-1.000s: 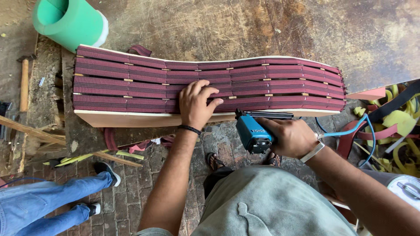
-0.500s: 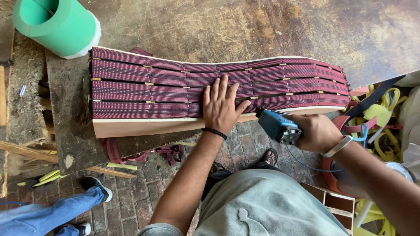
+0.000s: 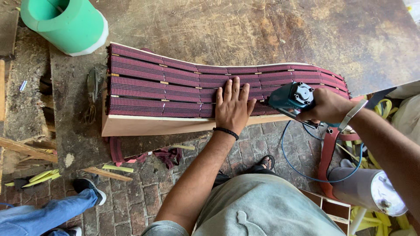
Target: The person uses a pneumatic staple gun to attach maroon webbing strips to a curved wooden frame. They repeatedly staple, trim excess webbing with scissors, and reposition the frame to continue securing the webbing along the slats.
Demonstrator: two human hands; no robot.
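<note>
A curved wooden frame (image 3: 175, 124) covered with woven maroon webbing straps (image 3: 175, 85) lies on a worn workbench (image 3: 245, 32). My left hand (image 3: 232, 105) lies flat, fingers spread, on the webbing near the frame's front edge. My right hand (image 3: 326, 107) grips a teal pneumatic staple gun (image 3: 293, 98), its nose against the webbing just right of my left hand. A blue air hose (image 3: 302, 168) hangs from the gun.
A green foam cylinder (image 3: 65, 24) stands at the bench's back left. Scissors (image 3: 92, 94) lie left of the frame. Webbing scraps (image 3: 162, 155) hang under the bench. Another person's leg and shoe (image 3: 83, 192) are at lower left. Yellow strips (image 3: 385, 107) and a metal can (image 3: 372, 190) sit at right.
The staple gun has risen from below the frame's front edge onto the webbing. My left hand flattened and stayed on the straps; the view shifted right.
</note>
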